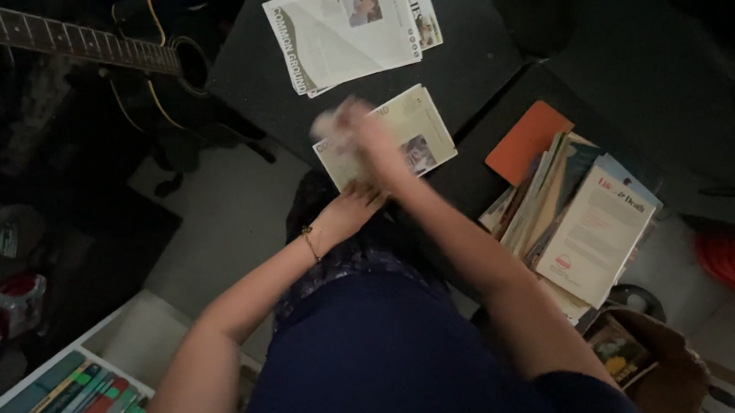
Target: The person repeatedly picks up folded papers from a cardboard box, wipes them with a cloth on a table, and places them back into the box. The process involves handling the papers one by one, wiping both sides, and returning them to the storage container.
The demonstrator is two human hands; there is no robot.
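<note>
My right hand (pixel 351 131) is blurred by motion over a pale booklet (pixel 408 131) that lies at the near edge of a black table (pixel 475 62). It seems to hold a light cloth or paper, but the blur hides what it is. My left hand (pixel 352 207), with a thin bracelet at the wrist, touches the booklet's near edge from below. A white newsletter stack (pixel 347 26) lies farther back on the same table.
A pile of books and magazines (pixel 580 223) with an orange cover (pixel 526 140) sits to the right. A black guitar (pixel 74 44) leans at left. A white box of book spines (pixel 82 389) is at lower left, an open cardboard box (pixel 661 369) at lower right.
</note>
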